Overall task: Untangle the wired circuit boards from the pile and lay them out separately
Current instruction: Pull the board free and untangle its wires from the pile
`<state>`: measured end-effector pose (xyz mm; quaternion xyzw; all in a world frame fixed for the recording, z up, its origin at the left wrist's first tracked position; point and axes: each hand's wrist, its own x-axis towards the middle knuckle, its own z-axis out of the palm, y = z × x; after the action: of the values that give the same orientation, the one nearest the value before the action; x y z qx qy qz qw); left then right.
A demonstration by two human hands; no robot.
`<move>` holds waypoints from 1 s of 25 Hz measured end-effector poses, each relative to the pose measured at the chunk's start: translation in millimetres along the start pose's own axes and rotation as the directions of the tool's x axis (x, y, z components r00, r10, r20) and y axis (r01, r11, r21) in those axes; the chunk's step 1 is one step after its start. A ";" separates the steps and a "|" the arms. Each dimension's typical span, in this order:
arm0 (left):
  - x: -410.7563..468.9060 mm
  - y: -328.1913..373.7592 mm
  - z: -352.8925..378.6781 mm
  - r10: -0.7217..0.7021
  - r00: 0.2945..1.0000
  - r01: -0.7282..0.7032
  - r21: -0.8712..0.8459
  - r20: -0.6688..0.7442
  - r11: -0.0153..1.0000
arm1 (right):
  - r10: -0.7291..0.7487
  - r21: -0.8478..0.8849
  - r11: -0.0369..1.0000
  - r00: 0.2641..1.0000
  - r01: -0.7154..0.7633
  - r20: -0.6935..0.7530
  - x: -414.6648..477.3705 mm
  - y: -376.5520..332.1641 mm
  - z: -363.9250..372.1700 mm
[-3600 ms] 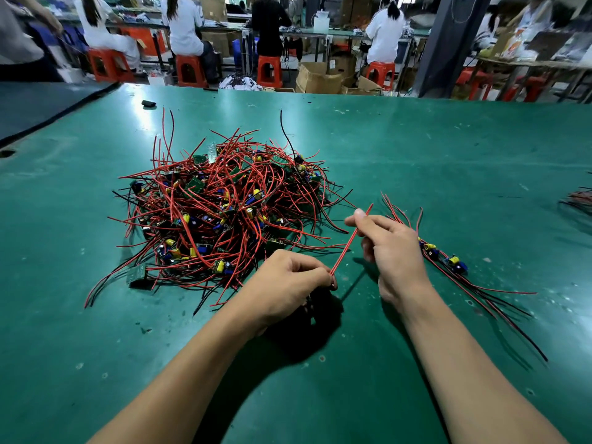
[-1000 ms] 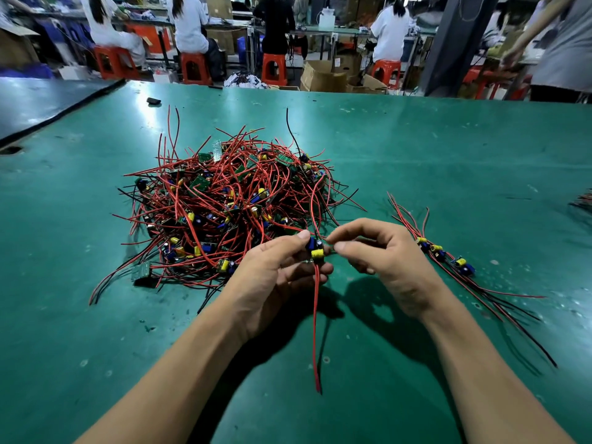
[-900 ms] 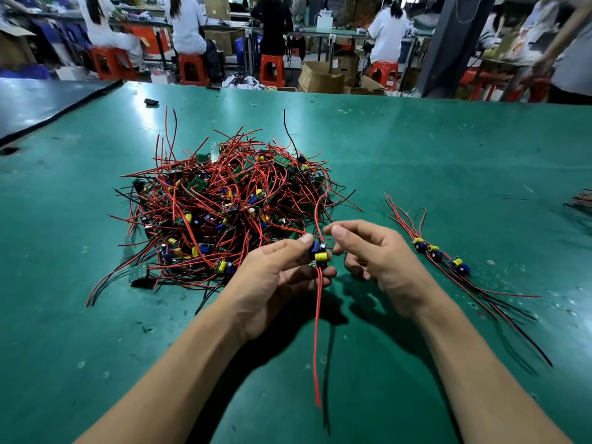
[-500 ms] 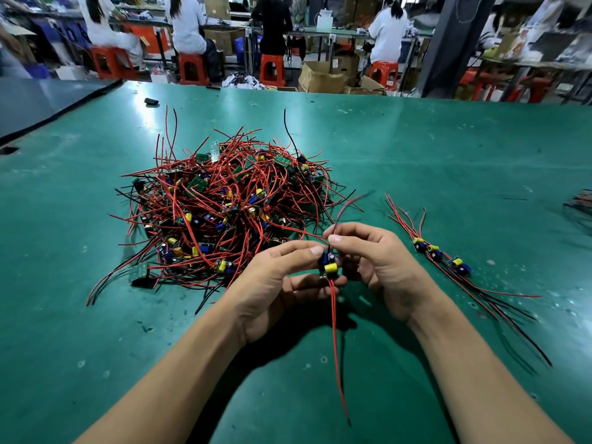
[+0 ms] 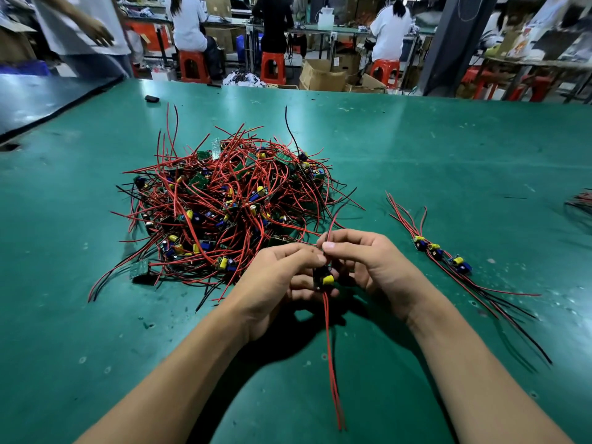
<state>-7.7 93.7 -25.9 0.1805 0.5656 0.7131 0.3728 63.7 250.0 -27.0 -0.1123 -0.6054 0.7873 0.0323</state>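
Above the green desk [image 5: 416,149], just near of the tangled pile [image 5: 230,206], the left hand [image 5: 275,283] grips one circuit board [image 5: 325,279] while the right hand [image 5: 368,264] pinches its upper wires, likely straightening them before it joins the laid-out boards [image 5: 439,251] at right.

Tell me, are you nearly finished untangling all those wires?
Not nearly. Done: a few laid-out boards lie in a row on the green table, apart from the pile. In hand: the left hand and right hand pinch one wired board with a yellow part, its red wires hanging toward the person. Left: the big tangled pile holds many more boards.
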 end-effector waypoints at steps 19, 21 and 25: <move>3.2 -7.0 -2.4 0.123 0.973 -0.063 0.290 -0.193 0.955 | -0.101 -0.352 0.935 0.984 0.044 -0.146 5.0 13.7 9.7; 4.7 -7.1 -0.3 0.123 0.976 -0.060 0.316 -0.182 0.947 | -0.208 -0.568 0.819 0.966 0.085 -0.154 5.2 10.3 6.3; 6.8 -6.3 1.6 0.112 0.973 -0.032 0.362 -0.202 0.932 | -0.329 -0.694 0.711 0.925 0.110 -0.191 7.0 7.6 0.5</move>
<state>-9.1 100.3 -32.4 0.1859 0.7160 0.6275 0.2429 57.4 248.8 -35.2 -0.1610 -0.8447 0.4792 0.1757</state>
